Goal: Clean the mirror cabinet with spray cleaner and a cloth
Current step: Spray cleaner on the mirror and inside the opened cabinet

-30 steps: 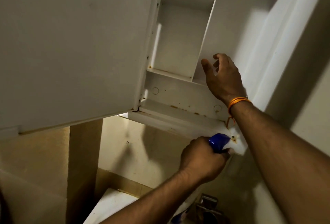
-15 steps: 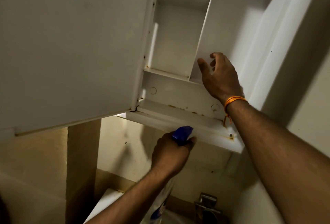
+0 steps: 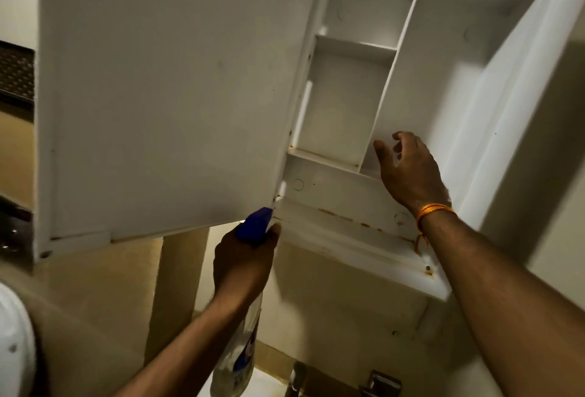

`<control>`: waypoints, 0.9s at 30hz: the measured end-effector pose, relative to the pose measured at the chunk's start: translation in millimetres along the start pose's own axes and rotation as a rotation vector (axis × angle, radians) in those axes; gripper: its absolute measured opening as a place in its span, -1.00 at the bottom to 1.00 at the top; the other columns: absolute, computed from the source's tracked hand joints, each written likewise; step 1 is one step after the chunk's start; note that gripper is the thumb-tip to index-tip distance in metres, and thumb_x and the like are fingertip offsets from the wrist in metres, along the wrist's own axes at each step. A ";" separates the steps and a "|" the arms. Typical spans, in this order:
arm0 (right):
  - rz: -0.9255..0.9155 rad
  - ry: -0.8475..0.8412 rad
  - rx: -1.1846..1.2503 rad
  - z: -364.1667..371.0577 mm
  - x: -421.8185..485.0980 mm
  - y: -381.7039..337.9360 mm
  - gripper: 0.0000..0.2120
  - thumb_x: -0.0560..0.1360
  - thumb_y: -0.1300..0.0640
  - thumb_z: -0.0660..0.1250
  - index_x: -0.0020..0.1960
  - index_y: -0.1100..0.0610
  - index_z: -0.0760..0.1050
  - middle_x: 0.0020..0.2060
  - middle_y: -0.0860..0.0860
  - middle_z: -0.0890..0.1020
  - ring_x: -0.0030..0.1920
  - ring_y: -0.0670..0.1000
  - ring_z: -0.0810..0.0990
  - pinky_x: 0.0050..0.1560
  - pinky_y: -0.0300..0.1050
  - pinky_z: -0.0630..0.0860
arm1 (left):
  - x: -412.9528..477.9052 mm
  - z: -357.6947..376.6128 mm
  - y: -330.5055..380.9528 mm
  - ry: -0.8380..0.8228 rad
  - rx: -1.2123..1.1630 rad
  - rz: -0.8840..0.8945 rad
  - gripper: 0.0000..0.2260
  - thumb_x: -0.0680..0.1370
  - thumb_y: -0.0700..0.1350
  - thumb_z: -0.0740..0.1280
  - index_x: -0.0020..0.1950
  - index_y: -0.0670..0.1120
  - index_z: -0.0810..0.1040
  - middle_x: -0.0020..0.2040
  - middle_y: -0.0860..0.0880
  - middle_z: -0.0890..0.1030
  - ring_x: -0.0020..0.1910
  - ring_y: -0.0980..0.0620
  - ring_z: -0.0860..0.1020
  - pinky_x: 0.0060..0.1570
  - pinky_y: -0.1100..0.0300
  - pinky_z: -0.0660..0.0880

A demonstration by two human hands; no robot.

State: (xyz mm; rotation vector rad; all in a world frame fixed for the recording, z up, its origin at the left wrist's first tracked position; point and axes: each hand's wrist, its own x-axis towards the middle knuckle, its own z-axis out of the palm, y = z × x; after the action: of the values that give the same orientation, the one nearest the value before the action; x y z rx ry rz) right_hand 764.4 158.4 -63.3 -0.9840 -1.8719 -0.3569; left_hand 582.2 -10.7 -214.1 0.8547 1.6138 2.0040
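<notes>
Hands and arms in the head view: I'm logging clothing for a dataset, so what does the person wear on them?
Both forearms are bare, with no sleeves in view, and neither the left hand nor the right hand wears a glove. An orange thread band is wound around the right wrist, with a loose end hanging below it.

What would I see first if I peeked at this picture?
Probably the big white cabinet door swung open at the upper left, with white shelves beside it. Just below its corner, the left hand grips a spray bottle with a blue head, while the right hand, an orange thread on its wrist, reaches into the right-hand compartment.
</notes>
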 end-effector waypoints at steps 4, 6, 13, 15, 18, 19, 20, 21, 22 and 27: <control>0.018 -0.017 0.052 -3.5 -1.5 0.0 -0.45 0.58 -0.23 0.16 0.31 0.21 0.41 0.15 0.14 0.54 0.13 0.15 0.52 0.05 -0.12 0.36 | -10.9 -14.7 4.6 -0.028 0.057 0.080 -0.78 0.49 0.08 0.42 -0.15 -0.04 0.50 -0.29 -0.05 0.60 -0.25 -0.05 0.60 -0.12 0.07 0.53; 0.025 -0.008 0.080 -4.9 -5.6 -4.3 -0.46 0.57 -0.21 0.17 0.30 0.22 0.42 0.17 0.15 0.52 0.15 0.16 0.51 0.09 -0.08 0.38 | -14.4 -21.9 6.7 -0.032 0.059 0.092 -0.77 0.49 0.08 0.42 -0.14 -0.06 0.51 -0.33 -0.03 0.57 -0.31 0.01 0.56 -0.20 0.14 0.48; -0.082 0.126 0.205 19.6 -118.2 -70.3 -0.71 0.56 0.06 0.28 0.22 0.18 0.48 0.23 0.15 0.44 0.27 0.15 0.40 0.28 0.03 0.38 | -18.3 -48.1 -1.2 -0.085 0.126 0.090 -0.77 0.49 0.13 0.41 -0.09 -0.01 0.53 -0.42 0.05 0.50 -0.41 0.10 0.48 -0.24 0.18 0.46; -0.020 0.014 0.341 23.4 -160.5 -98.5 -0.74 0.52 0.12 0.35 0.20 0.11 0.50 0.23 0.07 0.45 0.28 0.05 0.41 0.25 -0.10 0.41 | -17.2 -54.1 -4.5 -0.083 0.163 0.095 -0.75 0.48 0.17 0.40 -0.05 0.01 0.53 -0.37 0.04 0.53 -0.35 0.06 0.50 -0.20 0.18 0.47; 0.097 -0.170 0.538 22.0 -203.4 -138.7 -0.79 0.50 0.11 0.40 0.09 -0.08 0.48 0.12 -0.07 0.52 0.12 -0.17 0.50 0.05 -0.45 0.40 | -18.6 -64.8 -4.8 -0.063 0.207 0.123 -0.74 0.48 0.18 0.40 -0.02 0.02 0.52 -0.32 0.04 0.55 -0.30 0.07 0.52 -0.22 0.21 0.44; 0.134 -0.251 0.582 21.3 -211.9 -149.3 -0.78 0.50 0.07 0.40 0.08 -0.15 0.46 0.09 -0.13 0.52 0.08 -0.23 0.50 -0.01 -0.48 0.40 | -19.6 -67.9 -4.0 -0.062 0.212 0.132 -0.74 0.48 0.17 0.39 -0.02 0.01 0.52 -0.32 0.03 0.55 -0.31 0.07 0.52 -0.23 0.21 0.44; 0.171 -0.361 0.613 20.7 -219.2 -158.7 -0.77 0.51 0.03 0.39 0.11 -0.19 0.44 0.10 -0.19 0.51 0.07 -0.27 0.48 -0.04 -0.47 0.41 | -21.0 -70.9 -3.5 -0.062 0.208 0.135 -0.74 0.48 0.16 0.40 -0.03 0.00 0.52 -0.32 0.02 0.55 -0.31 0.06 0.52 -0.23 0.21 0.43; 0.205 -0.485 0.637 21.1 -226.5 -167.7 -0.73 0.52 -0.01 0.38 0.18 -0.21 0.42 0.12 -0.24 0.50 0.08 -0.29 0.47 -0.05 -0.44 0.43 | -22.0 -74.1 -4.3 -0.061 0.197 0.133 -0.75 0.48 0.15 0.40 -0.04 0.00 0.52 -0.31 0.00 0.56 -0.29 0.05 0.54 -0.23 0.22 0.44; 0.227 -0.597 0.651 22.3 -233.0 -174.8 -0.65 0.51 -0.03 0.38 0.25 -0.21 0.39 0.15 -0.28 0.48 0.11 -0.29 0.46 -0.02 -0.42 0.43 | -23.3 -76.4 -4.9 -0.056 0.184 0.127 -0.75 0.48 0.14 0.40 -0.04 -0.01 0.53 -0.28 -0.01 0.58 -0.26 0.03 0.56 -0.23 0.23 0.45; 0.390 -0.824 0.689 38.6 -261.2 -206.8 -0.42 0.47 0.13 0.44 0.39 -0.17 0.30 0.26 -0.23 0.50 0.27 -0.14 0.48 0.32 -0.14 0.46 | -21.1 -88.8 -23.5 -0.069 0.171 0.114 -0.74 0.45 0.18 0.42 -0.01 0.10 0.47 -0.23 0.03 0.61 -0.24 0.05 0.60 -0.18 0.13 0.57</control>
State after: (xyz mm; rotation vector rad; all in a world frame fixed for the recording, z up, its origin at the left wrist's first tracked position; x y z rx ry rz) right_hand 640.9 -73.8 -271.6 -1.0334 -2.1772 1.0077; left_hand 534.7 -82.2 -253.0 1.0894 1.7518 1.9077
